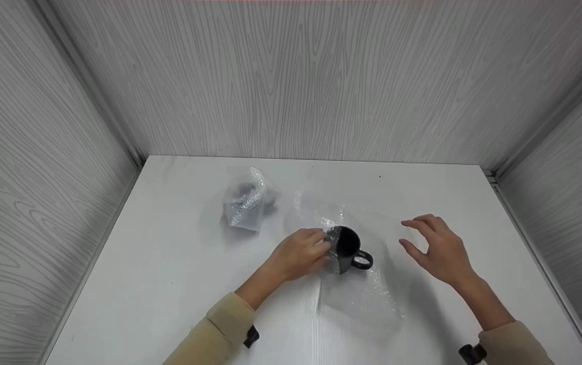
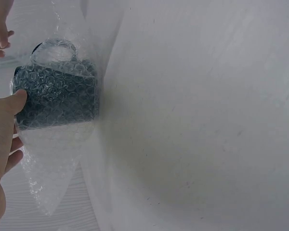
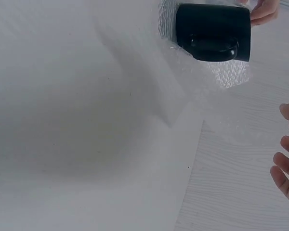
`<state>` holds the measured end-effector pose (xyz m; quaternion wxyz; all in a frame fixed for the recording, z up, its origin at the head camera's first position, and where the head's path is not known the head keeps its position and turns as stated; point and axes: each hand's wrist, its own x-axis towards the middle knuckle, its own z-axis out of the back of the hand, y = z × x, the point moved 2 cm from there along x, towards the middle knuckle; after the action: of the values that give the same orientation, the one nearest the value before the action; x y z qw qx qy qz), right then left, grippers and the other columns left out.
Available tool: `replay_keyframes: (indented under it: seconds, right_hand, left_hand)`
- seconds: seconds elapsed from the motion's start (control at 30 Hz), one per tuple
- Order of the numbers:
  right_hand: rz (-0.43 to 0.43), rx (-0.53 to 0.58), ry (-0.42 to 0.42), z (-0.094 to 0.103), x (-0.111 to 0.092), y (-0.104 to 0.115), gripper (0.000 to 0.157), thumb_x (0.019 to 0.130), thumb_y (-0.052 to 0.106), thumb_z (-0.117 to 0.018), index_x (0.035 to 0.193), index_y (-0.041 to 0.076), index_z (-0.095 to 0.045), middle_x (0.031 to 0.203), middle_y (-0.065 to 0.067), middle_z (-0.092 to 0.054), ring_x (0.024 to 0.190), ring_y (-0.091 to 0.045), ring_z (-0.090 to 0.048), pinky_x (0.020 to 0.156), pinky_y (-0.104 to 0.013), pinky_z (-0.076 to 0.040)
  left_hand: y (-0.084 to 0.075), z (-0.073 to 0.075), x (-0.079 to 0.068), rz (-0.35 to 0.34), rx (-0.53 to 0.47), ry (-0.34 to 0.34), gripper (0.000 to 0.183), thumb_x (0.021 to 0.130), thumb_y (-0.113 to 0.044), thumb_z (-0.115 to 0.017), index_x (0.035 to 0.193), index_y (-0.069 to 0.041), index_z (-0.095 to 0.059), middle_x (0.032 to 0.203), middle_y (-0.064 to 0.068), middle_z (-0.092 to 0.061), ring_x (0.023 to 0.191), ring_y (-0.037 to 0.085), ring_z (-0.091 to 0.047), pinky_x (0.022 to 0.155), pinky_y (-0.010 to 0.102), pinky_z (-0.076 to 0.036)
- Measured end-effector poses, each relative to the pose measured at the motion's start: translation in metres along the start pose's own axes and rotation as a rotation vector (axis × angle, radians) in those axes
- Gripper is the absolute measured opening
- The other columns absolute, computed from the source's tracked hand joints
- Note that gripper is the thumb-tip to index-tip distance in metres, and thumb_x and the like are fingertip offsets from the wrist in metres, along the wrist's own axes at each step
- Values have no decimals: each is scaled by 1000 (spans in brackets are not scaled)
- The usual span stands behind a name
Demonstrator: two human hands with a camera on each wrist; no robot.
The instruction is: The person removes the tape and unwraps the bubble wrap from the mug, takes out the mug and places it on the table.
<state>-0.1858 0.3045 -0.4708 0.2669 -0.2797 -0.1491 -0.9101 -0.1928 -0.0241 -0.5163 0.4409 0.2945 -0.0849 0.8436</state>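
Note:
A black mug [image 1: 347, 243] with its handle to the right lies partly covered by a sheet of clear bubble wrap [image 1: 366, 301]. My left hand [image 1: 298, 256] grips the mug's left side through the wrap. In the left wrist view its thumb [image 2: 20, 98] presses on the bubble-covered side of the mug [image 2: 58, 98]. Apart from the mug, to the right, my right hand [image 1: 440, 251] hovers with fingers spread and nothing in it. The handle [image 3: 214, 48] and bare black side show in the right wrist view.
Another item in bubble wrap [image 1: 247, 205] rests further back on the left of the white table [image 1: 169, 274]; its contents look dark but are unclear. Grey wood-grain panels [image 1: 291, 81] stand behind the table and along both sides.

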Motion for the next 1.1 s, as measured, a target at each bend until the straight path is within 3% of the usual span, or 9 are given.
replay_keyframes:
  seconds: [0.33, 0.67, 1.1]
  right_hand:
    - [-112, -49, 69, -9, -7, -19, 39, 84, 16, -88, 120, 10, -75, 103, -10, -73, 87, -27, -67, 58, -38, -55]
    - [-90, -79, 52, -14, -12, -27, 28, 83, 9, -88, 109, 11, -78, 87, -5, -73, 75, -20, -64, 55, -33, -52]
    - [-119, -76, 71, -20, -18, -41, 24, 83, 1, -85, 104, 10, -80, 83, -4, -74, 75, -20, -68, 58, -35, -56]
  left_hand:
    - [0, 0, 0, -4, 16, 23, 25, 89, -33, -84, 97, -15, -68, 109, 0, -73, 108, 17, -73, 94, 31, -60]
    - [0, 0, 0, -1, 28, 11, 27, 89, -35, -84, 96, -15, -68, 109, -1, -73, 109, 16, -72, 95, 30, -60]
    - [0, 0, 0, -8, 23, -9, 28, 88, -36, -83, 96, -14, -68, 109, 0, -73, 107, 17, -72, 93, 31, -60]
